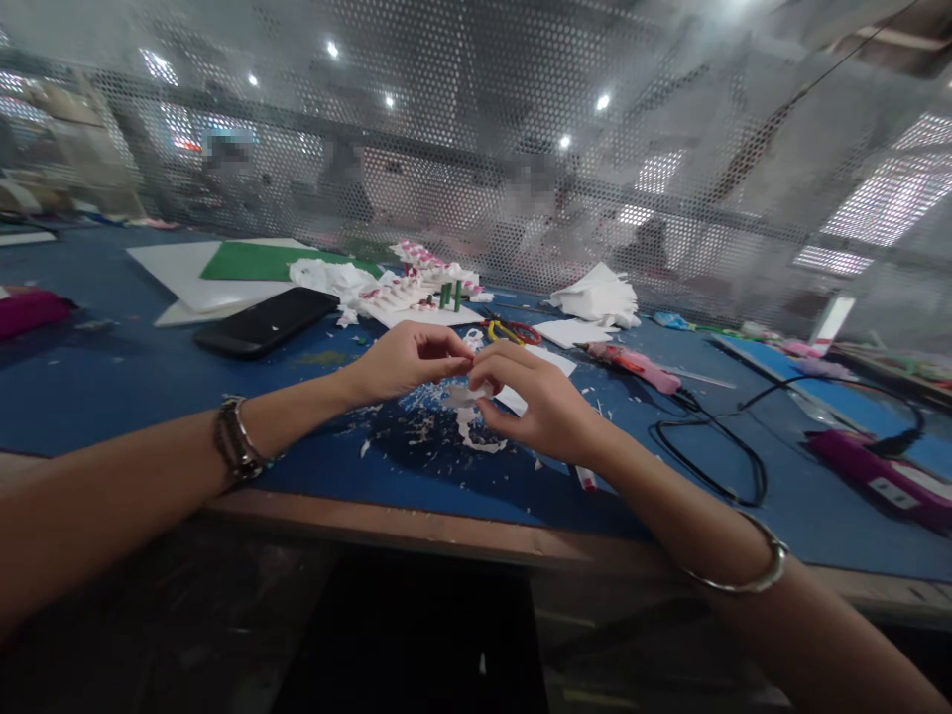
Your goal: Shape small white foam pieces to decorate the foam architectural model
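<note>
Above the middle of the blue table, my left hand and my right hand meet at the fingertips. My left thumb and index finger are pinched together, and what lies between them is too small to make out. The fingers of my right hand curl around a small white piece, partly hidden by them. Below the hands, white scraps are strewn over the table. Just beyond them lie red-and-yellow-handled scissors and a white sheet with small white-and-pink pieces and green upright bits.
A black phone lies left, near white and green sheets. To the right are a pink glue gun, its black cable and a purple power strip. White sheets are piled before a perforated metal screen.
</note>
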### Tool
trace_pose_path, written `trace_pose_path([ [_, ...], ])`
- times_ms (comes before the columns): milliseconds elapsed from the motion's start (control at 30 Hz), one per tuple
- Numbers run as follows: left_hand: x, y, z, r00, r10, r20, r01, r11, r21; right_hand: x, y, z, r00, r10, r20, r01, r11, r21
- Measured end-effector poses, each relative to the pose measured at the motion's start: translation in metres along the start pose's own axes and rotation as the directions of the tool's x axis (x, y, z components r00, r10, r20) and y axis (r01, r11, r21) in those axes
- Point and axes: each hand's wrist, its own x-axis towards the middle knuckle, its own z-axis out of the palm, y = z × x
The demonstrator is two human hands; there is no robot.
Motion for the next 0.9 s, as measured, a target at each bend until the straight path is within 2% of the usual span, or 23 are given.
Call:
trace_pose_path([
  [167,0.0,0.0,0.0,1.0,-0.02,0.015,0.019,0.999,0.05,0.001,0.0,0.0,1.0,0.005,-0.01,-0.005,1.0,-0.003],
  [333,-0.001,-0.001,0.002,0.999,0.033,0.036,-0.036,0.996,0.087,0.002,0.001,-0.001,0.992,0.077,-0.095,-0.077,0.997,0.003],
  [500,-0.002,0.0,0.006,0.986,0.038,0.16,-0.064,0.985,0.158,0.002,0.0,-0.001,0.971,0.158,-0.18,-0.141,0.985,0.102],
  [600,-0.003,0.002,0.006,0.985,0.033,0.171,-0.067,0.978,0.197,0.003,-0.001,0.0,0.972,0.147,-0.184,-0.126,0.984,0.123],
  [733,-0.007,0.008,0.006,0.959,-0.016,0.281,-0.021,0.991,0.128,0.003,-0.001,0.0,0.968,0.152,-0.198,-0.12,0.979,0.162],
  [900,-0.008,0.01,0.008,0.927,-0.019,0.374,0.028,0.999,-0.02,0.002,-0.003,0.001,0.955,0.246,-0.167,-0.185,0.932,0.313],
])
